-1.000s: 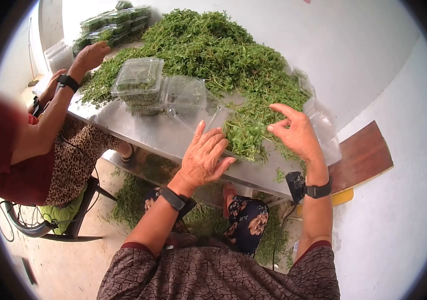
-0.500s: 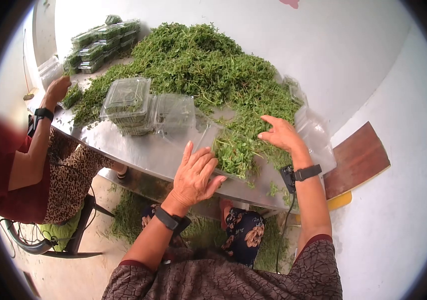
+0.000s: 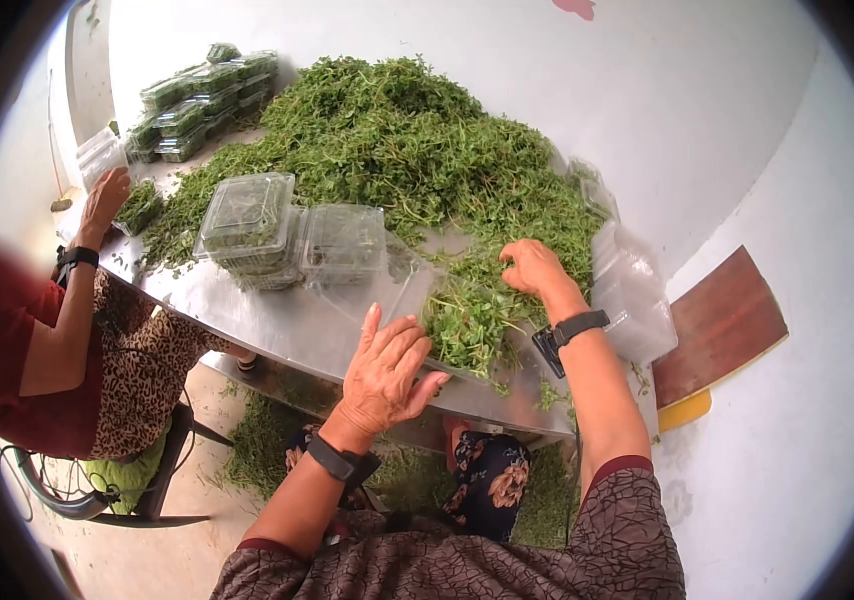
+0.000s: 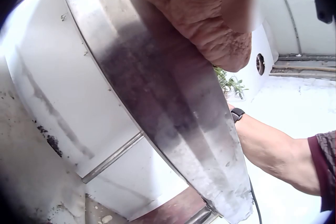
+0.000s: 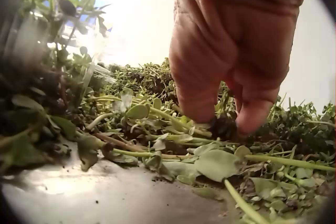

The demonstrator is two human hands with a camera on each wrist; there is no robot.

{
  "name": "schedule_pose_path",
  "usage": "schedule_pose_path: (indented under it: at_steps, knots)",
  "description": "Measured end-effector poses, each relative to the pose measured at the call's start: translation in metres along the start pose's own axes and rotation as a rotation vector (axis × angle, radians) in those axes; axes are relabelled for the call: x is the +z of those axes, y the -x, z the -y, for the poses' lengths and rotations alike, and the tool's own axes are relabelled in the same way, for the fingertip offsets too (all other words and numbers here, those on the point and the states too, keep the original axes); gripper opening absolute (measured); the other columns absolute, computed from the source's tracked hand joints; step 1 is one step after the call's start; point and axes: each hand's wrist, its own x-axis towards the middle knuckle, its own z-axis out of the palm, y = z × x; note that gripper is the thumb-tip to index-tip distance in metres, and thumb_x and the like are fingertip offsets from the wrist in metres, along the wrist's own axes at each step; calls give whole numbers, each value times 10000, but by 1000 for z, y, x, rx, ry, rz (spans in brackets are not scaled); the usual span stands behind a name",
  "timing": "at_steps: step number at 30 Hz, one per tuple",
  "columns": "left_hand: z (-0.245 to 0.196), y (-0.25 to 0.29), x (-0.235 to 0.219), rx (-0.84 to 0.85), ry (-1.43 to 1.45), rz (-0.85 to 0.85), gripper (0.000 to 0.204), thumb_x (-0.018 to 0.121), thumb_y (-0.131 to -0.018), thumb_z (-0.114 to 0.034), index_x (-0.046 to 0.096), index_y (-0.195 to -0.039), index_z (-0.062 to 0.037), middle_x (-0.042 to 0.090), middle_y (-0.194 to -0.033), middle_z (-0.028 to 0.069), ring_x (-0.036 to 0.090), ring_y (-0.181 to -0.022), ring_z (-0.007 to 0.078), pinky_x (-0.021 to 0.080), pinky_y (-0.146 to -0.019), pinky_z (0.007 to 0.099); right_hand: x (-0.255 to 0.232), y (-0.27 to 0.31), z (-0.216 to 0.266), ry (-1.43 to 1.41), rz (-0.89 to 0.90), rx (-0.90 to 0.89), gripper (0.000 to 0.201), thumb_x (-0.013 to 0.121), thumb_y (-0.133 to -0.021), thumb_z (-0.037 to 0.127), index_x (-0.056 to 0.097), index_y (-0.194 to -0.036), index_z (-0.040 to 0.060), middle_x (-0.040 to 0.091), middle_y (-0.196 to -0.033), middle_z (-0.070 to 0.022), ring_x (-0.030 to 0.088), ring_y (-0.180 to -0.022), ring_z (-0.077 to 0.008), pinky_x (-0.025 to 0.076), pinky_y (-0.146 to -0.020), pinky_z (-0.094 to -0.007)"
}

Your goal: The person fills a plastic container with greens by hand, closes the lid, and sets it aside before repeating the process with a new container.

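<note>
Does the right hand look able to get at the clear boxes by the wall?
Probably yes: the clear boxes sit near the right hand, with only loose greens visible between, though its fingertips are down in them.

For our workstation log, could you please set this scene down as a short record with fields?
Surface: silver metal table with a curved edge
Heap: loose leafy green sprigs
Left hand: fingers extended, beside an open clear plastic box
Right hand: fingers curled, tips among the sprigs
Stack: clear plastic boxes filled with greens, beyond the heap's left side
</note>
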Motion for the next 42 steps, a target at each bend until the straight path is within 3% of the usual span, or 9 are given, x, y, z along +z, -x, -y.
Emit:
schedule_pose_path:
  at_steps: [4, 6, 9, 21, 24, 31, 33, 36, 42]
  knots:
    - [0, 0, -1, -2, -3, 7, 405, 755, -724, -240, 582, -1023, -29, 593, -1063, 113, 558, -1105, 286, 256, -1112, 560, 11, -8, -19, -39, -63, -69, 201, 608, -652, 38, 699, -830, 47, 665, -839, -205, 648, -791, -389, 515, -676, -425]
    - [2, 2, 2, -15, 24, -6, 401, 749, -722, -242, 612, -1037, -34, 608, -1059, 99, 563, -1107, 301, 212, -1132, 559, 6, -2, -29, -166, -265, -211, 148, 658, -638, 40, 699, -780, 35, 639, -686, -171, 628, -618, -288, 491, -587, -373]
    - [0, 1, 1, -28, 18, 1, 406, 751, -714, -240, 613, -1035, -33, 607, -1058, 98, 563, -1101, 298, 214, -1132, 559, -19, 13, -34, -312, -292, -46, 93, 621, -616, 31, 646, -706, 29, 592, -635, -173, 616, -627, -287, 480, -591, -407]
    - [0, 1, 2, -32, 32, -13, 390, 755, -709, -234, 619, -1017, -37, 611, -1050, 93, 565, -1099, 297, 218, -1131, 557, -19, 53, -35, 52, 33, 92, 648, 811, -672, 251, 583, -1239, 34, 663, -827, -170, 643, -861, -254, 503, -767, -340]
    - [0, 0, 2, -32, 25, -14, 381, 754, -709, -229, 621, -1009, -36, 614, -1043, 94, 567, -1094, 298, 222, -1129, 557, -14, 50, -37, 5, 109, 173, 646, 805, -645, 301, 607, -1227, 100, 651, -1108, -187, 612, -1063, -326, 475, -925, -367]
    - [0, -1, 2, -27, 41, -32, 363, 754, -709, -220, 621, -989, -31, 619, -1031, 100, 575, -1079, 300, 240, -1121, 560, -4, 53, -32, 20, -1, 183, 222, 693, -650, 120, 666, -852, 33, 668, -871, -205, 645, -849, -390, 507, -727, -424]
    - [0, -2, 0, -26, 43, -39, 360, 754, -710, -218, 619, -986, -30, 619, -1028, 102, 577, -1075, 301, 244, -1119, 560, 4, 55, -43, -12, -226, 55, 141, 671, -650, 69, 620, -764, 4, 611, -675, -191, 646, -653, -327, 482, -604, -428]
    - [-1, -2, -1, -6, 33, -34, 342, 752, -731, -221, 599, -966, -26, 603, -1040, 113, 562, -1089, 283, 271, -1114, 542, -11, 62, -42, -365, -190, 168, 104, 646, -669, 35, 627, -766, 3, 532, -567, -140, 587, -527, -198, 465, -509, -385]
    - [1, -1, 2, -30, 65, -53, 327, 748, -719, -210, 609, -957, -34, 619, -1021, 102, 579, -1074, 298, 247, -1121, 556, -70, 88, 11, -600, -294, 78, 137, 625, -708, 22, 650, -837, -16, 524, -587, -15, 507, -515, -81, 464, -454, -266]
